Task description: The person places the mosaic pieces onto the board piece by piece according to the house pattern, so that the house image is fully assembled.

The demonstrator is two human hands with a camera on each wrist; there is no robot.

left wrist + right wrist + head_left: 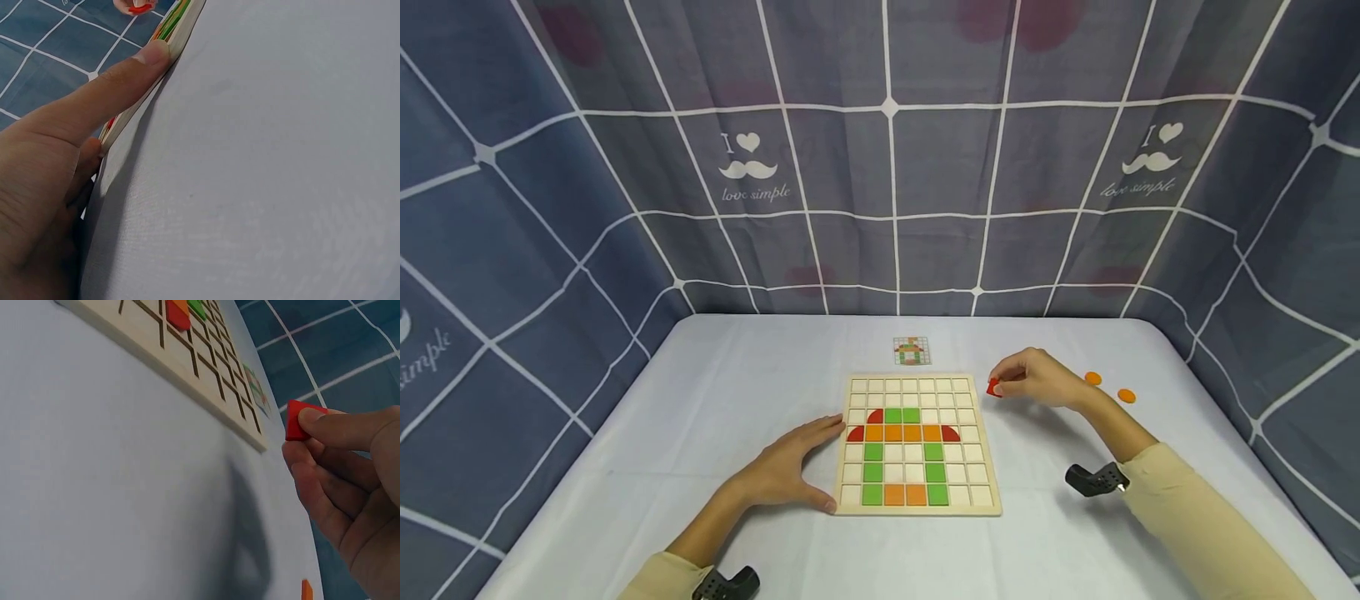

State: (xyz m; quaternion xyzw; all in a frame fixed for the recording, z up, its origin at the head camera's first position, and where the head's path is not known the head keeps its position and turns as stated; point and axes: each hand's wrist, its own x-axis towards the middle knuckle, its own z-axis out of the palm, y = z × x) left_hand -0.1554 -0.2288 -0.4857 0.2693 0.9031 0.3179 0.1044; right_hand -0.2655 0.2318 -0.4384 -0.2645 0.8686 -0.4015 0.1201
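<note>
A wooden grid board (992, 487) lies on the white table, some of its squares filled with green, orange and red tiles. Along its left edge rests my left hand (784, 468), fingers at the upper part and thumb by the lower corner. In the left wrist view the thumb (115, 90) lies straight against the board's rim. My right hand (1037, 379) is raised just right of the board's upper right corner. Between thumb and fingertips it pinches a small red tile (294, 420), partly covered by the thumb.
Two round orange pieces (1126, 396) lie on the table right of my right hand. Behind the board is a small pattern card (912, 351) with a coloured grid. A dark checked curtain (842, 167) encloses the table (760, 358) at the back and sides.
</note>
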